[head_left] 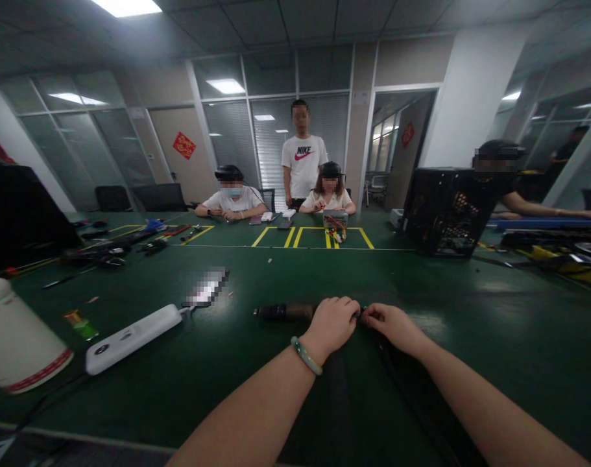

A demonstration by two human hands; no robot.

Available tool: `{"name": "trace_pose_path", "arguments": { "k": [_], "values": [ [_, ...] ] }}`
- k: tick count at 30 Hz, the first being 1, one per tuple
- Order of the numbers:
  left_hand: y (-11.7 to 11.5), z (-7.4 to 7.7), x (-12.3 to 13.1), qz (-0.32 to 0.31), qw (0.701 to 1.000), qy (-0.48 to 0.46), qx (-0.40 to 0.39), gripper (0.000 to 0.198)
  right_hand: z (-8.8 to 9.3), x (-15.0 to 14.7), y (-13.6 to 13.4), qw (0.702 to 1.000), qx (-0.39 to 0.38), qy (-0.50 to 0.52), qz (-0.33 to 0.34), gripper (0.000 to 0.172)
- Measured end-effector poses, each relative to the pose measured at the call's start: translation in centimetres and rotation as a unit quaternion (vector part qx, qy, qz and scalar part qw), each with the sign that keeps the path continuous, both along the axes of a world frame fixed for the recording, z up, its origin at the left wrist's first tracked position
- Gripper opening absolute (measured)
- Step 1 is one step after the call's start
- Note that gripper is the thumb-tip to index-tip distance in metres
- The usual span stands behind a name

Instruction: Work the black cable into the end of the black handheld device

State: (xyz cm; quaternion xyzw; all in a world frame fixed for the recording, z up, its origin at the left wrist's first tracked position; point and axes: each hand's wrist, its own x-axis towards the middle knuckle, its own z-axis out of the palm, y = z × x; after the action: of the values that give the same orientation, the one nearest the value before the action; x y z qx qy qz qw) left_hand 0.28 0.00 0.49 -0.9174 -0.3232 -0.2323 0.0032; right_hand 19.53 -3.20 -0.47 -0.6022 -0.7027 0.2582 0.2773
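We wear one bangle point(305, 356) on bare arms point(256, 405).
It circles our left wrist point(319, 344), a smooth, rounded ring with a soft sheen, mottled from deeper green at its upper end to a paler, yellowish green lower down; our left hand point(335, 321) and right hand point(395, 326) are ungloved, and both forearms are uncovered as far as we see.

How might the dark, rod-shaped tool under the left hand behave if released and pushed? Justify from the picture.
The dark tool would probably roll, since its body looks rounded. It is likely stiff: the part showing beyond the left hand lies straight, without sagging. It may also slide readily, as the green table has a smooth sheen.
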Motion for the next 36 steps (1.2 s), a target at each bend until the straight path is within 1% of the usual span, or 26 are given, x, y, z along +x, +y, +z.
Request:
{"name": "trace_pose_path", "arguments": {
  "k": [4,8,12,15,18,20,23,25,29,33,36],
  "values": [
    [-0.1,0.13,0.02,0.01,1.0,-0.002,-0.009,0.011,0.15,-0.04,-0.01,1.0,0.0,-0.004,-0.001,0.021],
    [-0.26,0.45,-0.09,0.0,1.0,0.008,-0.005,0.017,0.45,-0.04,-0.12,1.0,-0.001,-0.01,0.005,0.022],
    [-0.26,0.48,-0.07,0.003,1.0,0.014,-0.011,0.01,0.59,-0.15,-0.21,1.0,-0.01,-0.009,-0.003,0.022],
    [-0.28,0.45,-0.06,0.009,1.0,0.01,-0.015,0.012,0.66,-0.28,-0.25,1.0,-0.013,-0.008,-0.006,0.023],
    [-0.32,0.46,-0.12,0.002,1.0,0.015,-0.011,0.017,0.69,-0.3,-0.28,1.0,-0.012,-0.012,-0.007,0.024],
    [-0.27,0.39,-0.13,-0.003,1.0,0.019,-0.01,0.015,0.62,-0.24,-0.25,1.0,-0.011,-0.015,-0.008,0.024],
    [-0.11,0.2,-0.04,0.007,1.0,0.016,-0.015,0.01,0.37,-0.08,-0.09,1.0,-0.012,-0.009,-0.002,0.023],
    [-0.04,0.13,0.02,0.012,1.0,0.006,-0.017,0.011,0.18,0.01,0.05,1.0,-0.01,-0.003,0.004,0.022],
    [-0.15,0.3,-0.06,0.0,1.0,0.002,-0.005,0.015,0.02,0.07,0.14,1.0,0.0,-0.006,0.005,0.022],
    [-0.33,0.49,-0.1,0.007,1.0,0.023,-0.011,0.01,0.11,0.07,0.01,1.0,-0.007,-0.002,0.002,0.023],
    [-0.34,0.46,-0.06,0.009,1.0,0.017,-0.014,0.011,0.23,0.03,-0.1,1.0,-0.016,0.002,0.002,0.024]
  ]
}}
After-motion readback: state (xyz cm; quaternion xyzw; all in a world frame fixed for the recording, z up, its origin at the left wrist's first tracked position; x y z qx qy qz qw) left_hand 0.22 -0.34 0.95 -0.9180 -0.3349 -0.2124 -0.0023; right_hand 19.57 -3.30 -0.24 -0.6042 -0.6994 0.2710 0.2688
